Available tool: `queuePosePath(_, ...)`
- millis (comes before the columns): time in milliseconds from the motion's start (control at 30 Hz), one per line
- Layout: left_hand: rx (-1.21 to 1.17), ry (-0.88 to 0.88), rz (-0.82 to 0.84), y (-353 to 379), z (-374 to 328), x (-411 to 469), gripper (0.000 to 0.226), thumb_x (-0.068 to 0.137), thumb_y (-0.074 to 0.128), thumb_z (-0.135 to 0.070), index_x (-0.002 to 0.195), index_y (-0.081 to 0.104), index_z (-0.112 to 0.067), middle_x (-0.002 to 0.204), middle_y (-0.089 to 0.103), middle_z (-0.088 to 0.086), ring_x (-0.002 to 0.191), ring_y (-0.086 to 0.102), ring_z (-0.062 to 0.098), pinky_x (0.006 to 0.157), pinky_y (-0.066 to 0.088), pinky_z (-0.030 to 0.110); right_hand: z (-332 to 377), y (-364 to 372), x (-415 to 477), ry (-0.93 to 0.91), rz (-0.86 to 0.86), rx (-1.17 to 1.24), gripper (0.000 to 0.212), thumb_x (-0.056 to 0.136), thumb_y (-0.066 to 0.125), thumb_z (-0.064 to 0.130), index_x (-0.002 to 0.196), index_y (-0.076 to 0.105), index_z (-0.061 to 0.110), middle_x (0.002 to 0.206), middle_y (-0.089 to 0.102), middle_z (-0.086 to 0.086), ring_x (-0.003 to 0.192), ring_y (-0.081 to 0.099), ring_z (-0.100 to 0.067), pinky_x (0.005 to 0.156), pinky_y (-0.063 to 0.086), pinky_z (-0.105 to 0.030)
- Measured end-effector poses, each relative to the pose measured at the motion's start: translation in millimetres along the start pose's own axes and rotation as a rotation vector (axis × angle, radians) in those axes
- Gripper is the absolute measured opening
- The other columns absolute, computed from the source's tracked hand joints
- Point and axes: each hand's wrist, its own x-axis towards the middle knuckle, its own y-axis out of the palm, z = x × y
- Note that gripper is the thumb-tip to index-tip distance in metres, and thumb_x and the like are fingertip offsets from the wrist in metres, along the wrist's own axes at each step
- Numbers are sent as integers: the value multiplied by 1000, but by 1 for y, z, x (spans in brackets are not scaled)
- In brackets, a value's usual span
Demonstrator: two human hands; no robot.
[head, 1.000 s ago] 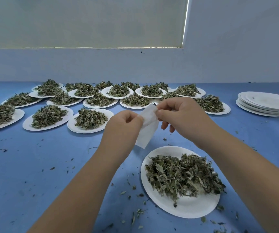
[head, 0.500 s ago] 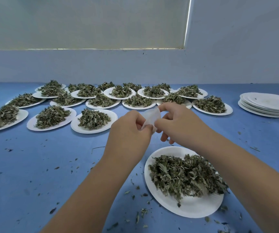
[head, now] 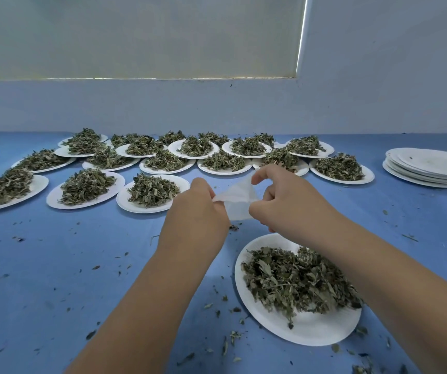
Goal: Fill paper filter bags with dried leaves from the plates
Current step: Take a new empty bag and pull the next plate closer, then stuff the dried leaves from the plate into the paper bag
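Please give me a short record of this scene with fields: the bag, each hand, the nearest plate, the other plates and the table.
bag: white filter bag, held above the table between both hands, spread out; no leaves seen inside
left hand: pinches the bag's left edge
right hand: pinches the bag's right side
near plate: white, holds a pile of dried leaves, partly under the right forearm
further plates: many leaf-filled plates in rows behind the hands
far right: stack of empty plates
table: blue, with scattered leaf crumbs

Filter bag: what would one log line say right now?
left hand: pinches filter bag | right hand: pinches same bag | near plate: leaves heaped
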Motion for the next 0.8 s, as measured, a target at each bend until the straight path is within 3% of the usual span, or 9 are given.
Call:
queuePosePath(100,39,104,2,-5,-2,-2,5,94,48,-17,97,48,-21,74,54,0,61,52,19,48,38,31,-5,-1,1,54,38,-52,35,76,56,26,108,43,36,73,66,3,69,67,-20,60,52,-34)
queuePosePath(233,180,339,-23,-6,-10,-8,14,95,45,-16,109,46,-21,64,41,-7,53,39,11,45,23,31,-7,-2,4,80,5,-19,30,78,55,26,106,50,34,61,68,7,49,61,-1,52,48,-26)
queuePosePath(500,84,295,-195,-8,-11,-10,17,92,44,-11,106,42,-21,63,44,-2,57,45,15,45,26,31,-5,-2,4,92,-4,-65,46,79,58,23,122,48,34,54,66,13,41,55,1,49,41,-20)
queuePosePath(667,-4,410,-75,-8,-6,-10,18,88,51,-9,99,54,-22,60,44,-5,54,43,12,53,39,35,-11,-11,0,83,-9,-50,46,80,59,27,125,47,33,57,67,16,43,55,2,48,42,-20)
queuePosePath(800,-134,441,-5,-2,-9,-17,21,85,57,-10,88,59,-31,58,45,-7,51,43,6,48,34,18,-23,-25,-10,75,33,-3,40,85,62,40,122,51,33,62,69,10,47,54,5,53,41,-21)
